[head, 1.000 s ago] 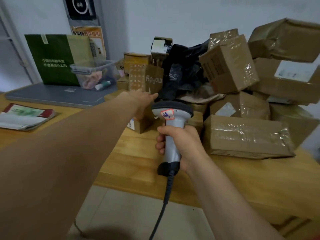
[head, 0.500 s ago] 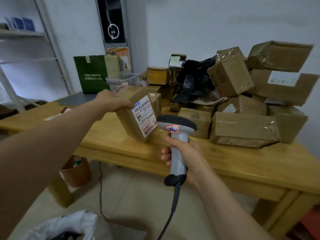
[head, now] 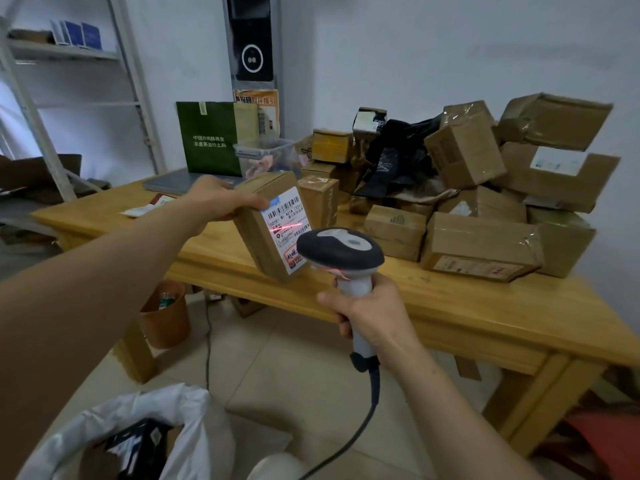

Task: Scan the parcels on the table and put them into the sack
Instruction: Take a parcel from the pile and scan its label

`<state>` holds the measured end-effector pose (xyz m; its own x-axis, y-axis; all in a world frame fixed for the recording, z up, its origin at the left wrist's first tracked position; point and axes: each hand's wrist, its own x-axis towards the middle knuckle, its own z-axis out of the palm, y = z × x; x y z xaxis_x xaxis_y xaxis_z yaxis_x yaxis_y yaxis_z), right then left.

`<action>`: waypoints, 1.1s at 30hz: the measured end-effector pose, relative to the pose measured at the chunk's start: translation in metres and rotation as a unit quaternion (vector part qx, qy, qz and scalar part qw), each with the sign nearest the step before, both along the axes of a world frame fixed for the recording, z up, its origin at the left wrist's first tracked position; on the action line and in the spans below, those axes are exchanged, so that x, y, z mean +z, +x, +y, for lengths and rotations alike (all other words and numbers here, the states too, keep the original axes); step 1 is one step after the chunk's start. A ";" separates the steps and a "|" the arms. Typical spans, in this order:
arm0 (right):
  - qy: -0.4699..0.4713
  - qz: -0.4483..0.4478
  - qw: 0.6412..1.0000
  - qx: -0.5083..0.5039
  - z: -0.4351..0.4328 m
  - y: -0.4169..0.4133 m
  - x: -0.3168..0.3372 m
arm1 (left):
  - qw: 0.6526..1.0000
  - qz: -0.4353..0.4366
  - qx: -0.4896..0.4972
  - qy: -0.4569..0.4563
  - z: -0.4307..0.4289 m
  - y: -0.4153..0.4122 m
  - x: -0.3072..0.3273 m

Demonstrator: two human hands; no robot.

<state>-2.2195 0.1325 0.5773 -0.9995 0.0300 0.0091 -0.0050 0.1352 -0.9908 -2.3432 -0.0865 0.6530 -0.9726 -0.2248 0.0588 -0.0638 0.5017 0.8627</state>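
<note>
Sack [head: 166,407], lower left, is cut off by the frame; contents unclear. At centre, parcel [head: 258,237] is gripped by left hand [head: 216,202] over the table [head: 450,306] edge, label partly hidden by scanner [head: 341,251], which is clasped in right hand [head: 372,315]. Other parcels [head: 481,240] are piled right.

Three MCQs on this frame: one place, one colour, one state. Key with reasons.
1. Where is the sack? A on the table; B on the floor, lower left; C on the shelf.
2. What colour is the scanner line across the label? A green; B red; C blue.
3. What is the left hand doing? A gripping the parcel; B lying flat on the table; C hanging idle.
Key: 1 B, it stands on the floor; 2 B, a red streak crosses the label; 3 A, it clasps the parcel's top.
</note>
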 end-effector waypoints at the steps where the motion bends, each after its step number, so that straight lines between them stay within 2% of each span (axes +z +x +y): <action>1: 0.010 0.008 1.000 -0.004 -0.001 0.000 0.000 | 1.000 0.004 -0.001 -0.013 0.000 0.000 0.001; 7: 0.030 0.043 0.999 -0.014 -0.004 0.000 0.001 | 0.999 0.011 0.003 -0.047 -0.001 0.003 0.005; 21: 0.078 0.068 0.995 0.010 -0.010 -0.003 0.000 | 0.999 0.006 0.006 -0.050 -0.012 -0.002 0.002; 26: 0.021 0.007 0.999 0.033 -0.018 -0.001 0.003 | 1.000 0.011 0.013 -0.019 -0.029 0.011 0.002; 33: -0.005 -0.074 0.992 0.099 -0.068 0.008 -0.026 | 0.991 -0.035 0.119 0.052 -0.117 0.069 -0.044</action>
